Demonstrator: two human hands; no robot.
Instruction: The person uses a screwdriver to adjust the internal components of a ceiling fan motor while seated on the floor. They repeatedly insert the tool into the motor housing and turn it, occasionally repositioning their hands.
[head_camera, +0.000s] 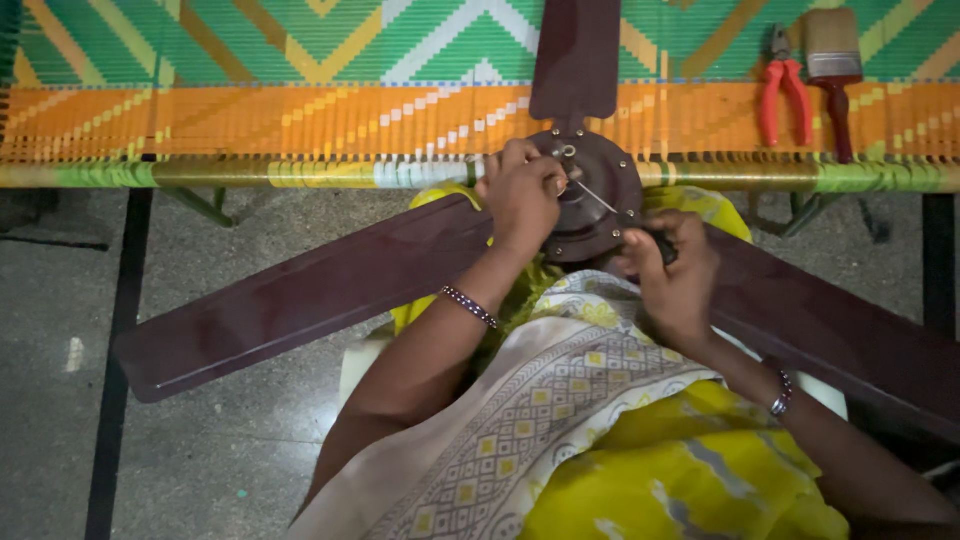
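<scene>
Three dark fan blades (300, 290) spread from the hub (595, 195), fencing in both sides and the far middle; pliers (786, 98) and a brush (835, 60) lie well apart on the woven cot (250, 110), its left stretch open

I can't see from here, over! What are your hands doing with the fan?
Left hand gripping fan hub at its bolt. Right hand working a screwdriver on the hub. Pliers and brush lie apart on the woven cot; nothing blocking.

Pliers (785, 90) left of brush (833, 60), on cot (300, 110)
</scene>
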